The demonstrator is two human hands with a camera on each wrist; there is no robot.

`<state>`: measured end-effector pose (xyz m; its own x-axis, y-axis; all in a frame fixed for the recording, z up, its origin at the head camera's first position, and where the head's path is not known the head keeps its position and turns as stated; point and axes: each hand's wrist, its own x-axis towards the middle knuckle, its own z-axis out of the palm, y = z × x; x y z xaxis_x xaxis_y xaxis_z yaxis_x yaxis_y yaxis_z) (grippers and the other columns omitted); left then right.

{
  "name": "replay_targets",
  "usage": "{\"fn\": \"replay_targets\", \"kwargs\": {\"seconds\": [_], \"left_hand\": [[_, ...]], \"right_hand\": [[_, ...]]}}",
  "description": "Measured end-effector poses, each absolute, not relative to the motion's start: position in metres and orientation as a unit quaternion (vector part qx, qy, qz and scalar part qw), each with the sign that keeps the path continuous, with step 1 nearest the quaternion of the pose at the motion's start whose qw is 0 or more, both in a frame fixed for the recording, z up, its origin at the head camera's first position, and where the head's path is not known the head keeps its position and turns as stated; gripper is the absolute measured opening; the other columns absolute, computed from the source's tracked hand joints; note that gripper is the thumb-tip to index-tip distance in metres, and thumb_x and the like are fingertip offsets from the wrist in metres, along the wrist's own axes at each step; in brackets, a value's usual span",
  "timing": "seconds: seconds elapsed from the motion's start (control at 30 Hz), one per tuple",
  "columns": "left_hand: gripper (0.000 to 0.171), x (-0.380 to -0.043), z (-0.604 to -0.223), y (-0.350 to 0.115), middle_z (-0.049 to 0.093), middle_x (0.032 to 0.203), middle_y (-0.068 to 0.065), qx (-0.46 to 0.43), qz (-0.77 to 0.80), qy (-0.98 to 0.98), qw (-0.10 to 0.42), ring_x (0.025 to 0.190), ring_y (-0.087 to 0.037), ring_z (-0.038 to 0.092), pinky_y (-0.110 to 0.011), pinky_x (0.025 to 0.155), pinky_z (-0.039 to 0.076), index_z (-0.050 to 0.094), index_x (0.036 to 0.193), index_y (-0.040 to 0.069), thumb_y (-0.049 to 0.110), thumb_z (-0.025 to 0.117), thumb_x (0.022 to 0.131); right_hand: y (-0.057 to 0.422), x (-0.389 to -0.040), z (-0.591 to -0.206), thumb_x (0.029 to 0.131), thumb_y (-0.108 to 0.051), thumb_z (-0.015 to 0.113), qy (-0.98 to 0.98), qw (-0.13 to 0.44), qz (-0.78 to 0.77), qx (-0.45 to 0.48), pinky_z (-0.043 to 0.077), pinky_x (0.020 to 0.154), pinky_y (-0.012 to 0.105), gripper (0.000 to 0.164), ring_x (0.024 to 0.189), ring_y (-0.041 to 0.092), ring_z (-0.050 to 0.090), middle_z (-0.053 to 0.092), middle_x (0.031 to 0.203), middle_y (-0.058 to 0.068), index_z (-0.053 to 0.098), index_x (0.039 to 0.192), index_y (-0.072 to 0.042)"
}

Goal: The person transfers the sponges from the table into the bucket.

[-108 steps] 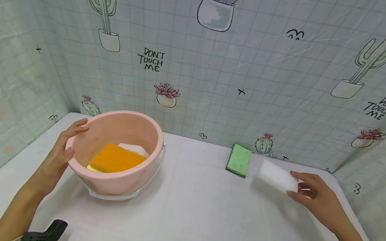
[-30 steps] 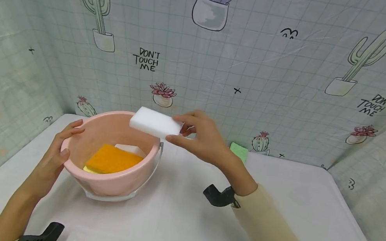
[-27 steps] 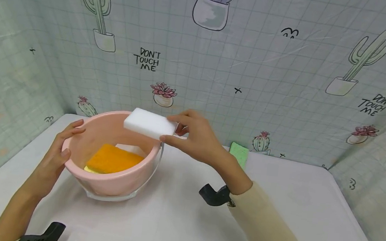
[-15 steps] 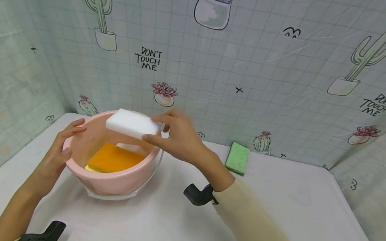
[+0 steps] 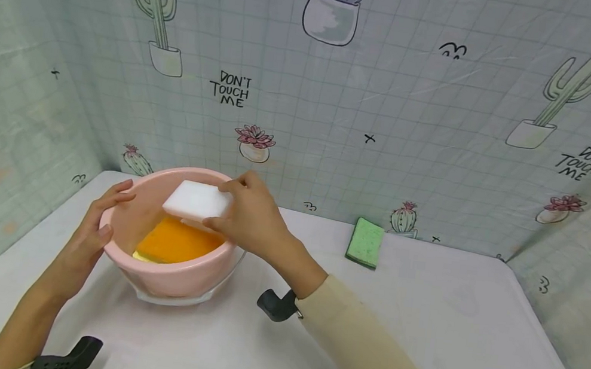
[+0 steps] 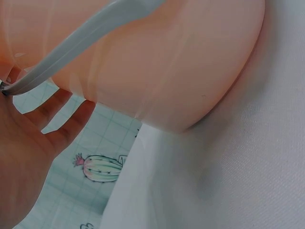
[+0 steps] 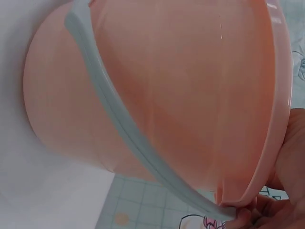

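A pink bucket (image 5: 171,283) stands on the left of the white table, its grey handle (image 6: 76,40) hanging down along the near side. My left hand (image 5: 80,246) grips the bucket's left rim, thumb on the near side and fingers over the edge. With my right hand (image 5: 254,213) I pinch a white sponge (image 5: 196,199) by its right end, inside the bucket's mouth above an orange sponge (image 5: 173,241). A bit of pale yellow (image 5: 142,257) shows beneath the orange one. In the right wrist view the bucket wall hides the white sponge.
A green scouring sponge (image 5: 365,243) lies on the white table (image 5: 422,318) near its back edge, right of the bucket. Cloth (image 5: 316,90) printed with cacti hangs behind the table and along both sides.
My right hand has carried the white sponge from the table's right side leftward over the rim and down into the bucket's mouth. My left hand keeps its grip on the rim.
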<state>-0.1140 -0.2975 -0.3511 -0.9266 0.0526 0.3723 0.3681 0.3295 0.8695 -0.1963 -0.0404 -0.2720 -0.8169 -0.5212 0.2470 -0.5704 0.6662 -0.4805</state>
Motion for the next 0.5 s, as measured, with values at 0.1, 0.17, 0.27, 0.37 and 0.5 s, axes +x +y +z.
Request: {"fn": "replay_targets", "kwargs": {"seconds": [0.1, 0.17, 0.27, 0.37, 0.5], "left_hand": [[0.053, -0.114, -0.351, -0.298, 0.006, 0.158, 0.006, -0.131, -0.565, -0.803, 0.138, 0.143, -0.019, 0.01, -0.077, 0.097, 0.01, 0.028, 0.149, 0.02, 0.03, 0.036, 0.097], [0.053, -0.115, -0.351, -0.298, 0.006, 0.158, 0.006, -0.132, -0.565, -0.803, 0.138, 0.142, -0.019, 0.01, -0.076, 0.098, 0.01, 0.028, 0.149, 0.019, 0.029, 0.036, 0.097], [0.053, -0.115, -0.352, -0.298, 0.006, 0.158, 0.006, -0.131, -0.566, -0.803, 0.137, 0.142, -0.019, 0.011, -0.075, 0.099, 0.011, 0.028, 0.149, 0.019, 0.029, 0.036, 0.097], [0.053, -0.114, -0.352, -0.299, 0.006, 0.158, 0.007, -0.131, -0.564, -0.804, 0.137, 0.142, -0.019, 0.012, -0.075, 0.099, 0.012, 0.028, 0.149, 0.019, 0.029, 0.036, 0.097], [0.053, -0.114, -0.353, -0.298, 0.007, 0.158, 0.007, -0.132, -0.565, -0.803, 0.139, 0.142, -0.019, 0.012, -0.076, 0.098, 0.012, 0.028, 0.149, 0.019, 0.028, 0.036, 0.097]], "right_hand": [[-0.043, -0.195, -0.271, 0.073, -0.038, 0.083, -0.919, 0.05, 0.263, 0.288, 0.049, 0.083, 0.022, 0.061, 0.095, 0.015, 0.052, 0.049, 0.115, 0.005, 0.063, 0.123, -0.01], [-0.045, -0.195, -0.271, 0.072, -0.037, 0.084, -0.924, 0.051, 0.253, 0.283, 0.05, 0.08, 0.023, 0.06, 0.093, 0.014, 0.052, 0.049, 0.113, 0.004, 0.063, 0.122, -0.012], [-0.048, -0.195, -0.27, 0.07, -0.036, 0.085, -0.93, 0.05, 0.239, 0.276, 0.05, 0.076, 0.023, 0.059, 0.09, 0.013, 0.051, 0.049, 0.11, 0.002, 0.063, 0.121, -0.014], [-0.05, -0.194, -0.269, 0.07, -0.034, 0.086, -0.935, 0.047, 0.227, 0.269, 0.05, 0.074, 0.024, 0.059, 0.09, 0.013, 0.051, 0.048, 0.108, 0.001, 0.063, 0.121, -0.016], [-0.052, -0.194, -0.267, 0.069, -0.032, 0.086, -0.943, 0.044, 0.205, 0.26, 0.051, 0.072, 0.025, 0.057, 0.093, 0.014, 0.05, 0.048, 0.109, 0.001, 0.063, 0.12, -0.018]]}}
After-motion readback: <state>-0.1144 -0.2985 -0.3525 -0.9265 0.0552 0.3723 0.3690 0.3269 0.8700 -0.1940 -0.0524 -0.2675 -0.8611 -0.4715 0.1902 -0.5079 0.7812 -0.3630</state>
